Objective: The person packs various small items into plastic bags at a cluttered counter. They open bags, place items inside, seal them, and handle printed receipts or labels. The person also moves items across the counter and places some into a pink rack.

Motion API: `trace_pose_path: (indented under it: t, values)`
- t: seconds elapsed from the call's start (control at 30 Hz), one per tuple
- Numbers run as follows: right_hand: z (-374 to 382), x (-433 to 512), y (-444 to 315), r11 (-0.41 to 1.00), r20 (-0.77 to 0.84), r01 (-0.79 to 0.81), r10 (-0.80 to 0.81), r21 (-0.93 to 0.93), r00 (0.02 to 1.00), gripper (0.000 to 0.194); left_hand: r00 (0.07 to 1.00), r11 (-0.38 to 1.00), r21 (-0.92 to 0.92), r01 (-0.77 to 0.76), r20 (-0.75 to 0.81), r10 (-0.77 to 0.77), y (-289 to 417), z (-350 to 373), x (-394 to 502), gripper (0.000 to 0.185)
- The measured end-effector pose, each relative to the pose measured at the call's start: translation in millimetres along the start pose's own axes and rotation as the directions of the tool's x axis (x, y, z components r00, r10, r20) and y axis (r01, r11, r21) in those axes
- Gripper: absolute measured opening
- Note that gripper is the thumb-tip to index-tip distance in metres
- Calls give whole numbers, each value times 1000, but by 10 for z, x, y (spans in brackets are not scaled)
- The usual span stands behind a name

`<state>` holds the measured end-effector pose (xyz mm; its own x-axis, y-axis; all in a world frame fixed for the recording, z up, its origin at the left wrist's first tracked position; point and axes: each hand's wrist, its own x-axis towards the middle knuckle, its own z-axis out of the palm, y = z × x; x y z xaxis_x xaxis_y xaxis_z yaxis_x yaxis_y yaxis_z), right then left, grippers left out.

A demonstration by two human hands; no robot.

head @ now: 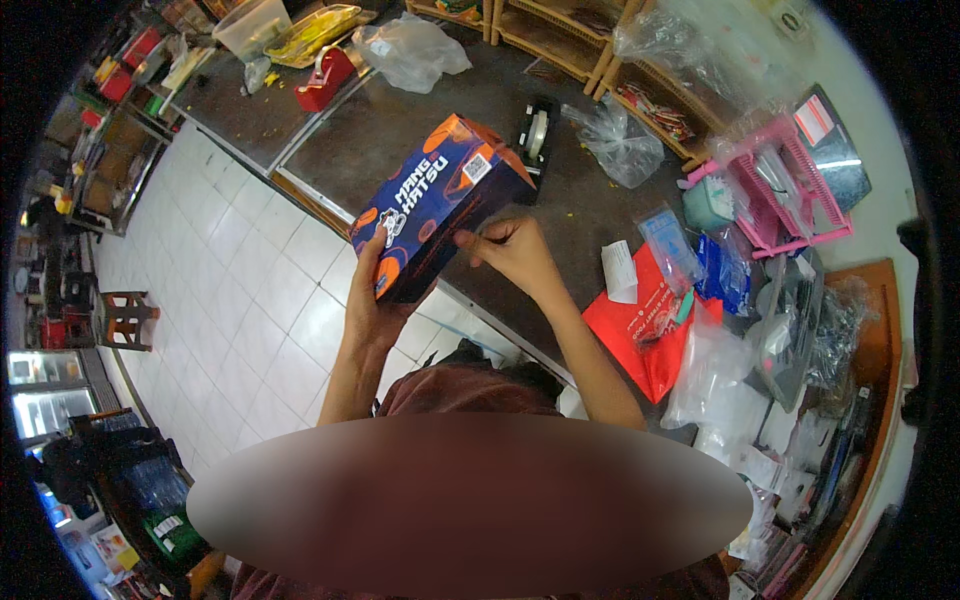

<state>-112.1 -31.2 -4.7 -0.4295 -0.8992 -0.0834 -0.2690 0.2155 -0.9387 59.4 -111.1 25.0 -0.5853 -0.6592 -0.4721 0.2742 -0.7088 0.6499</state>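
Note:
A dark blue and orange printed cardboard box (435, 202) is tilted in the air over the table edge. It bears writing, a cartoon figure and a printed code. My left hand (379, 311) grips its lower left end, the thumb on the printed face and the palm beneath. Beside the box's dark long side is my right hand (517, 251), with fingers curled and the thumb close to that side. Whether the right hand touches the box or pinches something thin is not clear. Beyond the box, a black tape dispenser (536, 135) stands on the dark tabletop (577, 225).
A red tape dispenser (325, 79) and a crumpled plastic bag (412, 51) are at the back. To the right lie a red bag (637, 330), a paper slip (619, 271) and a pink rack (780, 187). Wicker shelves (555, 45) line the rear; a stool (127, 321) stands left on the tiled floor.

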Motion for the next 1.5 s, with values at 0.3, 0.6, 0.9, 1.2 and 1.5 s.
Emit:
trace_pose_path:
  t: [0.3,0.6,0.9,1.2,1.5]
  values:
    - [-385,-310,-40,834,-42,491,-516,-251,856,33,863,887,-8,462,235,-447,-77,-33,-259,50]
    - [-96,-714,119,662,-383,467,-281,586,880,56,875,887,-114,447,262,-407,-452,377,-219,43]
    - [-386,-1075,293,458,-464,316,257,831,848,17,789,844,45,535,332,-517,-1022,713,-336,45]
    - [-872,-2146,607,220,-584,542,255,811,771,51,935,968,222,118,304,-184,-2004,1394,-785,52]
    - [-2514,-3875,764,619,-736,405,507,673,449,56,707,662,470,-584,696,130,-3188,1769,-1365,71]
